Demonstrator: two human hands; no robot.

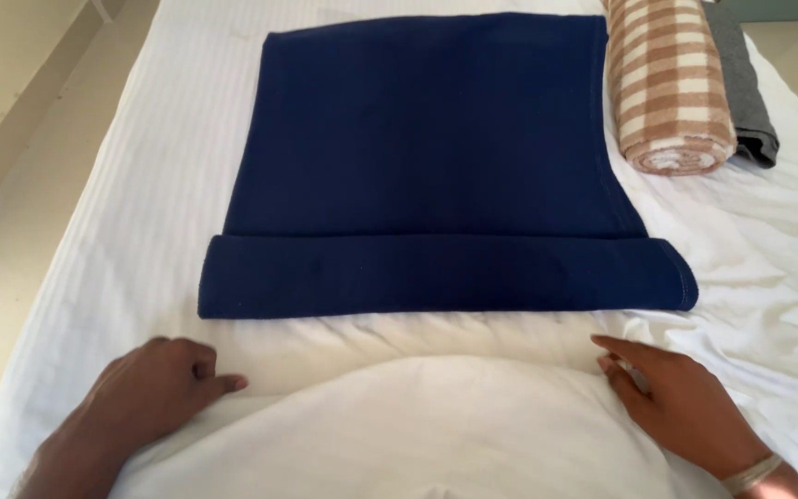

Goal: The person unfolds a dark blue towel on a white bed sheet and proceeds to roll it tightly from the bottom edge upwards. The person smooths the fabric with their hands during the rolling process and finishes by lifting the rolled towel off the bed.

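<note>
The blue towel (436, 166) lies flat on the bed (768, 268), just past both hands, its near edge folded over. The left hand (154, 393) is loosely curled and empty. The right hand (671, 397) is open and empty. The towel looks soft, light and floppy. Best hold: the two near corners.

Open sheet (768, 268) flanks the navy towel (436, 176) (rolled checked towel (671, 88) crowds its far-right edge).
</note>
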